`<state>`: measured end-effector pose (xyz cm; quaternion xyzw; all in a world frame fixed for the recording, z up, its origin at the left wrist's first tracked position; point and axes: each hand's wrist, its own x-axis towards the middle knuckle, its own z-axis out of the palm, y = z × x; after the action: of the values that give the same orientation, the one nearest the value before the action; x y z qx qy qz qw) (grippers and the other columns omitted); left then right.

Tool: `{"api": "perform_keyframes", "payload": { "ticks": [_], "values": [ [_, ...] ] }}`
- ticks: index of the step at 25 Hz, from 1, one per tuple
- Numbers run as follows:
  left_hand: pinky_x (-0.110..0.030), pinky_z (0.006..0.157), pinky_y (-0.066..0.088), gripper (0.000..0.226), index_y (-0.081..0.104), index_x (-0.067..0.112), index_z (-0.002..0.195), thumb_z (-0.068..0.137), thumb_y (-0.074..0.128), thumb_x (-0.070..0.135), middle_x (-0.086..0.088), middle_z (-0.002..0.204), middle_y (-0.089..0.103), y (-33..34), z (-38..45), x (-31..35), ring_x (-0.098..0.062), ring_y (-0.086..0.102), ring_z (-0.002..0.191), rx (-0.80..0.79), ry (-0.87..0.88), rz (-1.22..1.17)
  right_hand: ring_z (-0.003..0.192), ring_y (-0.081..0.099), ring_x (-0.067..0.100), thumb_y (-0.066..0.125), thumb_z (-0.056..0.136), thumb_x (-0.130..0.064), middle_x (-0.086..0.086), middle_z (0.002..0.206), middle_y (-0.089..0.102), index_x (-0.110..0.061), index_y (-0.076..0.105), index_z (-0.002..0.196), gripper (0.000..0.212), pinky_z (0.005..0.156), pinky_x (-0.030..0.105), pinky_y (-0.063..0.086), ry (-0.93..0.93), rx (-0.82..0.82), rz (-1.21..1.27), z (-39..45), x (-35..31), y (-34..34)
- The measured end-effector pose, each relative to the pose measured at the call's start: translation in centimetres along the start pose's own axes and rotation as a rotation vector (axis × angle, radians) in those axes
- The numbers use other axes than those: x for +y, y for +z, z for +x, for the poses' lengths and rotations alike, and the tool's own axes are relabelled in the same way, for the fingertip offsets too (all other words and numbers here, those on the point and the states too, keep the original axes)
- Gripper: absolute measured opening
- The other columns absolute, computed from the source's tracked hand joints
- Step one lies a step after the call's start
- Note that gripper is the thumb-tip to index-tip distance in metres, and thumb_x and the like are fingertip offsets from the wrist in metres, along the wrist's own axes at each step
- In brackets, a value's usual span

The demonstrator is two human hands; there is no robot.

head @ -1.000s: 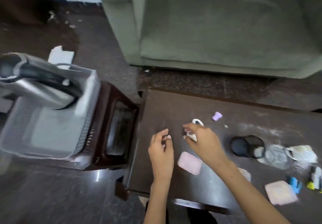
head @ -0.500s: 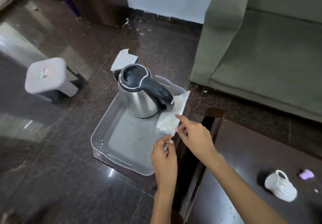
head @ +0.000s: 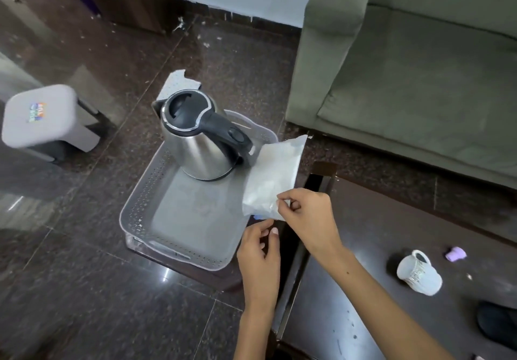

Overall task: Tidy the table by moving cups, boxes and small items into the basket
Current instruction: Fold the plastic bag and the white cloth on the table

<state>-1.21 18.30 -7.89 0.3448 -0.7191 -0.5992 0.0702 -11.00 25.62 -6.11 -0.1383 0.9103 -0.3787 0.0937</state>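
A translucent grey basket [head: 145, 191] sits on a low dark stand left of the table. A steel kettle [head: 195, 147] with a black handle stands in its far end. A white plastic packet [head: 275, 175] leans over the basket's right rim. My right hand [head: 310, 217] pinches the packet's near corner. Just below it, at the basket's near right corner, my left hand [head: 260, 250] has its fingers loosely curled and apart, with nothing visible in it. A white mug [head: 419, 274] lies on its side on the dark table [head: 349, 303], with a small purple item [head: 456, 254] beyond it.
A green sofa [head: 419, 79] stands behind the table. A grey stool [head: 42, 119] is on the floor at left. White paper [head: 176, 82] lies behind the kettle. A dark round object [head: 498, 324] sits at the table's right edge.
The view swung left from the table to the basket. My right hand left the white mug, reached over and pinched the packet's corner. My left hand came along beneath it.
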Motion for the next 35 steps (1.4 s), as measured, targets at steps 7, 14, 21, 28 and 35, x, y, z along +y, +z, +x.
{"api": "perform_keyframes", "payload": {
  "ticks": [7, 14, 21, 28, 35],
  "values": [
    [-0.008, 0.076, 0.044, 0.029, 0.066, 0.027, 0.094, 0.07, 0.082, 0.023, 0.015, 0.092, 0.063, 5.4, -8.0, -0.2, 0.005, 0.059, 0.091, -0.053, 0.031, 0.127, 0.065, 0.065, 0.005, 0.07, 0.079, -0.011, -0.004, 0.071, 0.074, -0.014, 0.076, 0.08, 0.006, 0.061, 0.018, 0.051, 0.187, 0.101, 0.138, -8.7, 6.0, -7.1],
    [-0.024, 0.072, 0.054, 0.019, 0.067, 0.026, 0.072, 0.074, 0.077, 0.011, 0.009, 0.082, 0.063, 8.8, -14.8, -3.4, -0.004, 0.063, 0.075, -0.075, -0.02, 0.24, 0.058, 0.059, -0.002, 0.068, 0.083, -0.013, -0.016, 0.063, 0.064, -0.015, 0.074, 0.083, 0.006, 0.059, 0.008, 0.041, 0.376, -0.117, 0.176, -15.2, 11.9, -9.6],
    [-0.023, 0.068, 0.052, 0.02, 0.065, 0.027, 0.079, 0.071, 0.08, 0.016, 0.009, 0.077, 0.067, 9.8, -16.7, -4.2, -0.005, 0.064, 0.073, -0.012, -0.037, 0.276, 0.052, 0.065, 0.012, 0.066, 0.084, -0.004, 0.011, 0.074, 0.071, -0.003, 0.071, 0.08, 0.007, 0.058, 0.027, 0.059, 0.45, -0.204, 0.36, -16.2, 12.6, -10.4],
    [-0.014, 0.066, 0.052, 0.013, 0.074, 0.019, 0.08, 0.076, 0.074, 0.007, 0.01, 0.071, 0.072, 10.0, -16.0, -3.6, 0.0, 0.067, 0.067, 0.009, -0.142, 0.176, 0.079, 0.071, 0.014, 0.055, 0.093, -0.009, -0.002, 0.081, 0.07, -0.024, 0.062, 0.122, 0.033, 0.08, 0.026, 0.056, 0.268, -0.217, 0.457, -16.6, 13.2, -10.5],
    [-0.021, 0.059, 0.057, 0.016, 0.071, -0.002, 0.089, 0.074, 0.076, 0.003, -0.012, 0.072, 0.072, 9.5, -15.3, -2.0, -0.015, 0.069, 0.063, -0.093, -0.546, -0.376, 0.092, 0.063, 0.01, 0.064, 0.072, 0.002, -0.014, 0.103, 0.067, -0.028, 0.066, 0.102, 0.043, 0.063, 0.031, 0.056, -0.14, -0.207, -0.139, -20.3, 15.0, -11.0]
  ]
}}
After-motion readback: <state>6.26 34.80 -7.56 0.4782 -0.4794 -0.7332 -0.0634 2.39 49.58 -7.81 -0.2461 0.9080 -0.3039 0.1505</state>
